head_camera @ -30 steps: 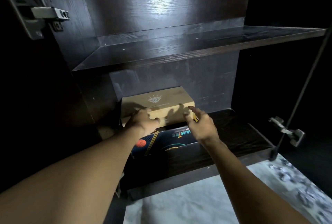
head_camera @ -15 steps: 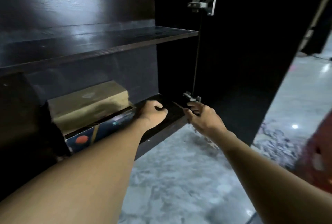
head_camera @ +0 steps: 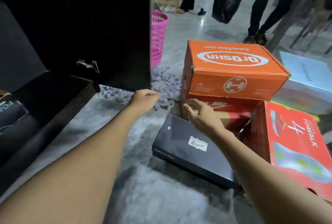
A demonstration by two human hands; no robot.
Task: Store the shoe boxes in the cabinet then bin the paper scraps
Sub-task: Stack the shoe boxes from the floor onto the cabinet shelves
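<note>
The left hand [head_camera: 144, 98] hangs in the air above the floor [head_camera: 140, 187], near the lower edge of the open cabinet door [head_camera: 111, 31]. Its fingers are loosely curled and they hold nothing. The right hand [head_camera: 199, 114] is over the far end of the black shoe box [head_camera: 186, 152], with the fingers spread and nearly straight, also holding nothing. Whether it touches the box cannot be told.

The black shoe box lies flat on the floor in the middle, with a white label on its lid. Just behind it stands a stack: the orange shoe box [head_camera: 231, 73] lies on top of a red shoe box [head_camera: 221, 104]. To the right and near is a red printed box [head_camera: 296, 148], and farther to the right a pale blue box [head_camera: 309, 83].

On the left is the dark cabinet [head_camera: 23, 47]. On its bottom shelf [head_camera: 53, 94], at the left edge of the view, one dark box [head_camera: 9, 110] is already inside.

The paper scraps [head_camera: 167, 83] lie scattered on the floor between the cabinet door and the stack. The pink basket [head_camera: 159, 38] stands farther away, just behind the scraps and beside the door. Far in the room the legs [head_camera: 260, 8] of two persons and a black bag [head_camera: 226, 2] are seen.
</note>
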